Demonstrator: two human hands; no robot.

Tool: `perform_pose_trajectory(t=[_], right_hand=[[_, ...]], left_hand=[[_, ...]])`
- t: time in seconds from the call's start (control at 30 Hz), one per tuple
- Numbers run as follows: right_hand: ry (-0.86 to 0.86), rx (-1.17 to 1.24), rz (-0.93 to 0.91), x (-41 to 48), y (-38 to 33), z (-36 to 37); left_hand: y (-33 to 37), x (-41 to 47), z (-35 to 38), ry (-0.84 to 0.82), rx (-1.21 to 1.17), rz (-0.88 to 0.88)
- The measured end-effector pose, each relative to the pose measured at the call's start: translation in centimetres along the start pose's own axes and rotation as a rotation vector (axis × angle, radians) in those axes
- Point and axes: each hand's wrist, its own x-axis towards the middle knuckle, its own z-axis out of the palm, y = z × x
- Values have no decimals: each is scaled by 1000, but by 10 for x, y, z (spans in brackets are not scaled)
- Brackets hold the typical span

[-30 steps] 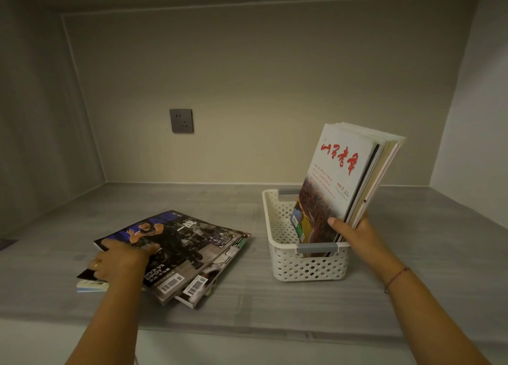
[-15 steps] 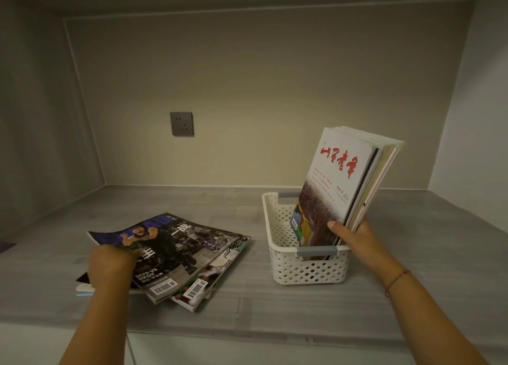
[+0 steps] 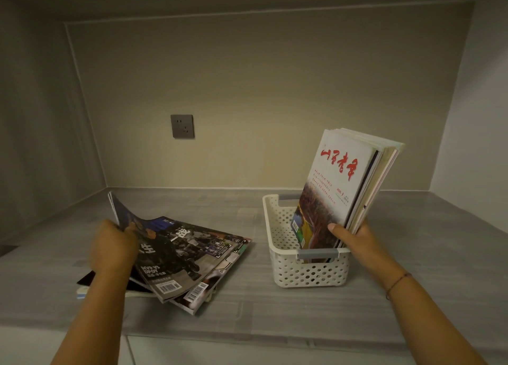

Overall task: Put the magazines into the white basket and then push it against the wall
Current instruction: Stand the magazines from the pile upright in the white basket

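Near the grey worktop's (image 3: 275, 312) front edge, I see my left hand (image 3: 112, 248) with fingers curled round the raised left edge of the top magazine (image 3: 176, 252) on a loose pile (image 3: 228, 267) at front left. To its right, my right hand (image 3: 357, 239) clamps upright magazines (image 3: 338, 188) standing in the white basket (image 3: 308, 274), mid-worktop. Bare worktop separates the basket from the back wall (image 3: 261, 76), which carries a grey socket (image 3: 182, 126).
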Motion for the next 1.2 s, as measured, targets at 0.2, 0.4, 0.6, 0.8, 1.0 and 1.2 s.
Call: perform_pose_trajectory(t=[0.2,0.4,0.6,0.8,1.0,1.2], right_hand=[[-4,-6,0,0,0,0],[-6,7,-6,0,0,0],[-9,9,-7,0,1,0],[5,19,5,0,0,1],[0,36,2,0,2,0],[0,31,-9,1,3,-1]], left_hand=[[6,-6,7,-503,-674,-431],[26,-33,12,-659,-942,-418],[101,-72,0,-567,-1061,-58],[173,-120,11,-382,-1060,180],[206,-160,27,-260,-991,391],[220,-187,48,-224,-1001,396]])
